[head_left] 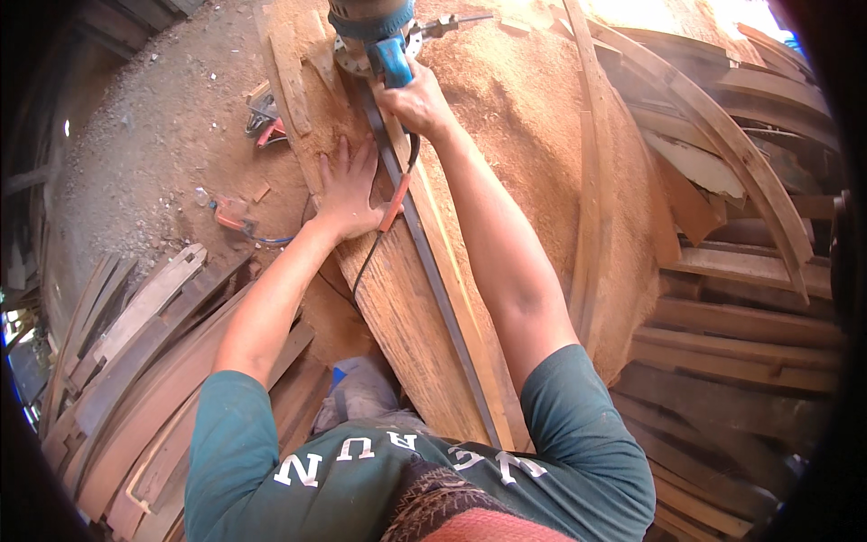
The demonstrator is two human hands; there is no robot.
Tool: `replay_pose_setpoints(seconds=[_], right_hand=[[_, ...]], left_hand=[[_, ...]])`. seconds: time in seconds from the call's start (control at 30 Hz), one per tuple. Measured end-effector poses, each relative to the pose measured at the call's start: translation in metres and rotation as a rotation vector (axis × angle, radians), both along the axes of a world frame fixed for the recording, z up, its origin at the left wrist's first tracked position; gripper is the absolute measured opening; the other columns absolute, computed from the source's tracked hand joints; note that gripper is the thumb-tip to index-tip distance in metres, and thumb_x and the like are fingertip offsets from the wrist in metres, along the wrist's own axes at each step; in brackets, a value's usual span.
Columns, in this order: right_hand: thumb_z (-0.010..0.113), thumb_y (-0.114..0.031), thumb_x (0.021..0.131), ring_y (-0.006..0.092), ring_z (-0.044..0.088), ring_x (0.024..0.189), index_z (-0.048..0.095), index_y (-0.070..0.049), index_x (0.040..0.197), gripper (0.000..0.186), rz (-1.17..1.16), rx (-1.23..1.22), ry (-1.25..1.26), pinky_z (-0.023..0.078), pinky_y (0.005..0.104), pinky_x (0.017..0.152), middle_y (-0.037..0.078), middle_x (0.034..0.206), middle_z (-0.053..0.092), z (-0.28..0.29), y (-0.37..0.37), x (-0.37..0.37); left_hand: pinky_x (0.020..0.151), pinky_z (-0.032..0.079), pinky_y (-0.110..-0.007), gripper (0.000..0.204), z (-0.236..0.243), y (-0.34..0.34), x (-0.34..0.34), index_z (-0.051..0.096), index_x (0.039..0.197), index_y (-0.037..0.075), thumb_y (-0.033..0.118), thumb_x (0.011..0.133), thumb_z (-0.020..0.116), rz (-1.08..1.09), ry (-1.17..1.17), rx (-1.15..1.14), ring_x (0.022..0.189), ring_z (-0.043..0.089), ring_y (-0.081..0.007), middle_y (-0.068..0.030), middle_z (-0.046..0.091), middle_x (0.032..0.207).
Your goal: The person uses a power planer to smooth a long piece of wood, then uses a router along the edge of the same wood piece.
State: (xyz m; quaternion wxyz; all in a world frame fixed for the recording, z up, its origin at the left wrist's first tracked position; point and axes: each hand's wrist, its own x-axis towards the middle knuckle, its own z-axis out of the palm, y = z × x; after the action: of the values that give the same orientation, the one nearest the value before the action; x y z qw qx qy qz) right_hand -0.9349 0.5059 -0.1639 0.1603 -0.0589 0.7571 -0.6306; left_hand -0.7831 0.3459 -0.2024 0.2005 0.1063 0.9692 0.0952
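A power tool with a blue and grey body, apparently a router [368,20], stands on the far end of a long wooden board [406,330]. My right hand [420,101] is closed round its blue side handle. Nearer to me, my left hand [349,191] lies flat on the board with fingers spread, holding nothing. A dark straight strip [440,303] runs lengthwise along the board, to the right of my left hand. Beside that hand's wrist a black cord with an orange-red piece [395,202] crosses the strip. The tool's cutting end is hidden.
Sawdust [506,135] is heaped right of the board. Curved planks [722,135] and stacked boards [741,330] fill the right side. More planks [172,361] lie at lower left. An orange-red tool or connector [233,217] with a blue cable sits on the ground at left.
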Motion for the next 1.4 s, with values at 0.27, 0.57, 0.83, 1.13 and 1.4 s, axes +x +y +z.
replay_pose_setpoints(seconds=[0.27, 0.57, 0.83, 1.13, 1.4], right_hand=[[0.076, -0.013, 0.074, 0.0266, 0.073, 0.094, 0.065, -0.01, 0.131, 0.058, 0.081, 0.116, -0.181, 0.059, 0.0415, 0.085, 0.014, 0.103, 0.076, 0.012, 0.084, 0.182], [0.075, -0.003, 0.075, 0.0152, 0.061, 0.076, 0.06, -0.007, 0.085, 0.019, 0.107, 0.14, -0.431, 0.051, 0.0354, 0.07, 0.001, 0.082, 0.061, 0.033, 0.17, 0.358], [0.073, -0.004, 0.077, 0.0126, 0.059, 0.083, 0.062, -0.007, 0.115, 0.039, 0.121, 0.074, -0.494, 0.052, 0.0317, 0.076, -0.001, 0.091, 0.06, 0.024, 0.13, 0.257], [0.074, -0.004, 0.074, 0.0109, 0.058, 0.082, 0.061, -0.007, 0.104, 0.033, 0.093, -0.03, -0.263, 0.052, 0.0307, 0.076, -0.001, 0.088, 0.061, 0.016, 0.071, 0.145], [0.075, -0.013, 0.072, 0.0159, 0.063, 0.084, 0.065, -0.003, 0.111, 0.041, 0.1, -0.006, -0.128, 0.055, 0.0335, 0.078, 0.005, 0.09, 0.066, 0.0, 0.022, 0.032]], left_hand=[[0.126, -0.006, -0.072, 0.119, -0.001, -0.011, -0.003, 0.006, 0.171, 0.004, 0.057, 0.089, 0.073, -0.046, -0.128, -0.043, 0.163, -0.013, -0.0449, -0.0119, -0.002, 0.18], [0.126, -0.008, -0.07, 0.125, -0.001, -0.004, -0.001, 0.0, 0.172, 0.007, 0.06, 0.088, 0.075, -0.006, -0.116, -0.008, 0.163, -0.018, -0.0413, -0.0068, -0.01, 0.18], [0.126, -0.007, -0.072, 0.122, -0.004, -0.007, -0.003, 0.001, 0.171, 0.005, 0.054, 0.088, 0.076, -0.026, -0.13, -0.038, 0.162, -0.018, -0.0443, -0.01, -0.011, 0.18], [0.123, -0.007, -0.074, 0.137, -0.001, -0.004, -0.001, 0.01, 0.17, -0.001, 0.088, 0.08, 0.062, -0.011, -0.035, 0.027, 0.163, -0.012, -0.0461, -0.0223, 0.006, 0.178], [0.124, -0.008, -0.074, 0.132, 0.001, -0.002, 0.0, 0.012, 0.169, -0.001, 0.081, 0.082, 0.065, -0.004, -0.04, -0.006, 0.163, -0.01, -0.0461, -0.0186, 0.006, 0.179]])
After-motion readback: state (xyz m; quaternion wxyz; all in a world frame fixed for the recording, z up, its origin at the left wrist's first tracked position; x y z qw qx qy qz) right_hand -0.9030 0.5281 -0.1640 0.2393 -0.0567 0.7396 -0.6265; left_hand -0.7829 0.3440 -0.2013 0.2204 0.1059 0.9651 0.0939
